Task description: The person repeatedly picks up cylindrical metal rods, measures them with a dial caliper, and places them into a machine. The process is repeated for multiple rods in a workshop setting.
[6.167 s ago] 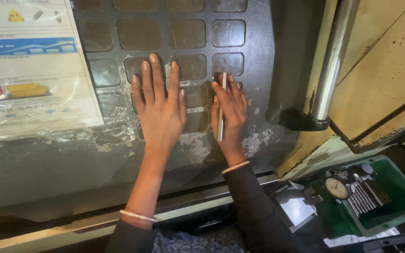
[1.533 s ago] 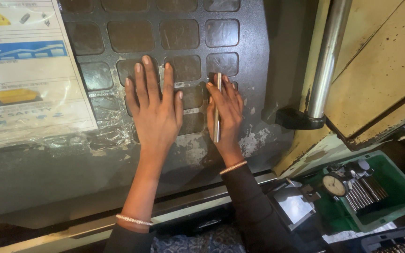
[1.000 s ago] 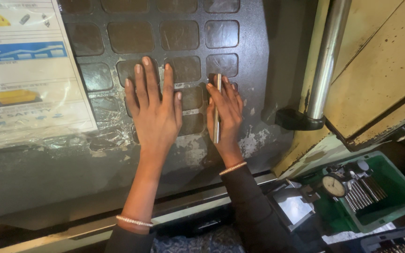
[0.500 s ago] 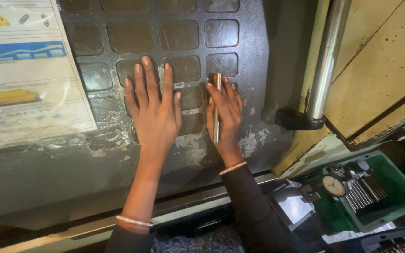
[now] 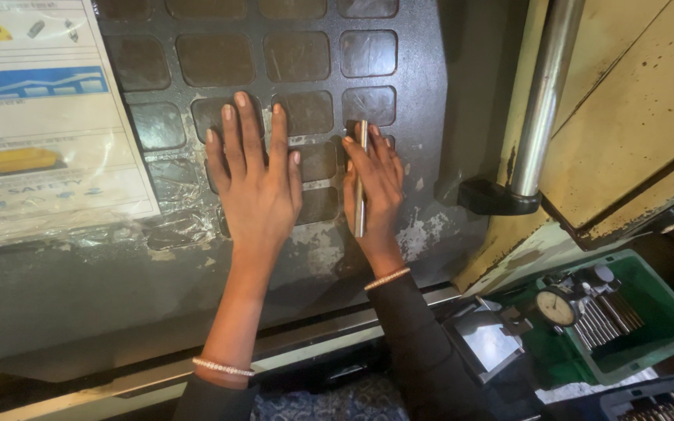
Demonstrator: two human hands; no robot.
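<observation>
Left hand (image 5: 257, 183): flat on the dark panel (image 5: 290, 54) of square recesses, fingers spread, holding nothing.
Right hand (image 5: 376, 191): fingers pressed together, pinning a thin metal rod (image 5: 361, 178) upright against the panel.
Nearby: laminated poster (image 5: 40, 117) at left; green tray (image 5: 665, 327) with a dial gauge (image 5: 555, 308) at lower right.

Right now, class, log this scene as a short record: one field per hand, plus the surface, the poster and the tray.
left hand: flat on panel, fingers spread
right hand: holds a thin metal rod against panel
panel: dark, worn, grid of rounded square recesses
poster: under clear plastic, at left
tray: green, lower right, holds dial gauge and metal pins
</observation>
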